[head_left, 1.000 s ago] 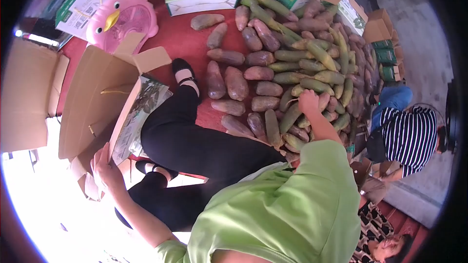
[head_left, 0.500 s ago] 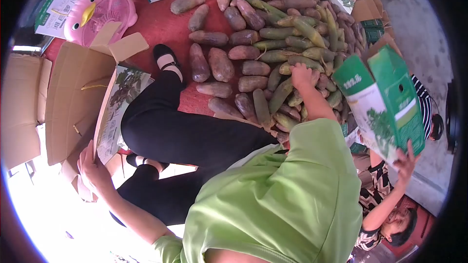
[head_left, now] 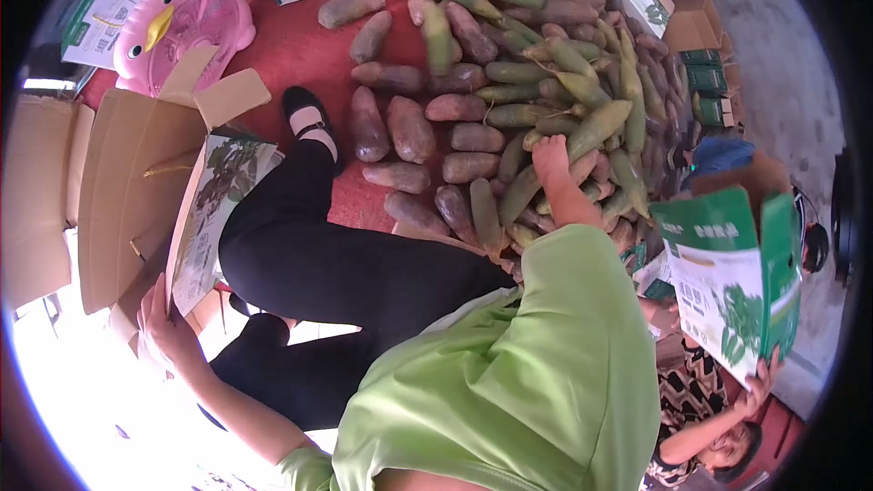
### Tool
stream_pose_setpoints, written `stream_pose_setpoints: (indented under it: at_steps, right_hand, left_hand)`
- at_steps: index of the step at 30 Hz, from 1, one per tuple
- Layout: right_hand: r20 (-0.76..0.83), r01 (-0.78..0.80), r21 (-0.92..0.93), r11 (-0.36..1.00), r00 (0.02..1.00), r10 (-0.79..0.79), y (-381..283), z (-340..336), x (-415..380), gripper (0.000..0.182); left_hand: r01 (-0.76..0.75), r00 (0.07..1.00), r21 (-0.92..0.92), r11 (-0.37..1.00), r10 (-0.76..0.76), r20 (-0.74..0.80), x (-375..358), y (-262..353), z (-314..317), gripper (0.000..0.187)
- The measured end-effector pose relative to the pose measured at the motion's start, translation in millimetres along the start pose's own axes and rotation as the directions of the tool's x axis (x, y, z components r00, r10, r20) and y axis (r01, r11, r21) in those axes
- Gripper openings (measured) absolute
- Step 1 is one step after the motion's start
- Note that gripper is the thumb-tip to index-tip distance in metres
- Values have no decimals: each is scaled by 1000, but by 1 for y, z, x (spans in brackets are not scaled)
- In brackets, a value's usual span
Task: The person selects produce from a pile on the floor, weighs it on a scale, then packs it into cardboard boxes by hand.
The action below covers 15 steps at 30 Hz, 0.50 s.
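Reaching deeper into the pile (head_left: pixel 546 82), right hand (head_left: pixel 551 160) now closes on a fruit (head_left: pixel 520 193); left hand (head_left: pixel 164 332) stays gripping the box (head_left: pixel 136 191).

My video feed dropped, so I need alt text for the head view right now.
The right hand reaches into a big pile of green and brown pods on a red floor. The left hand grips the edge of an open cardboard box. A nearby person holds up a green carton.

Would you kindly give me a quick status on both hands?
Left hand grips the cardboard box flap. Right hand rests on the produce pile. Nothing obstructing.
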State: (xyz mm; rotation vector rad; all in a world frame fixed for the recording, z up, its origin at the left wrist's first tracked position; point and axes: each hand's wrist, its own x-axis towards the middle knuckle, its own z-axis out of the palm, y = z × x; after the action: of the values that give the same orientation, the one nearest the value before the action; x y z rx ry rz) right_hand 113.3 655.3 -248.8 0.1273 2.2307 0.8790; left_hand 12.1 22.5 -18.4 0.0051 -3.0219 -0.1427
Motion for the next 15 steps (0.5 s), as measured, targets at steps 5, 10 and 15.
stream_pose_setpoints:
  at_steps: [5,10,15]
  right_hand:
    - [-5,51,-78,996,999,-52,0,-8,-7,24]
    - [64,96,-76,992,994,-91,6,-17,5,21]
    - [5,10,261,965,1000,-11,39,-45,27,19]
  left_hand:
    - [6,1000,10,1000,-6,10,-1,-2,1,38]
    - [29,1000,12,1000,-29,2,-2,2,0,37]
    - [30,1000,-32,999,-29,9,1,2,-1,37]
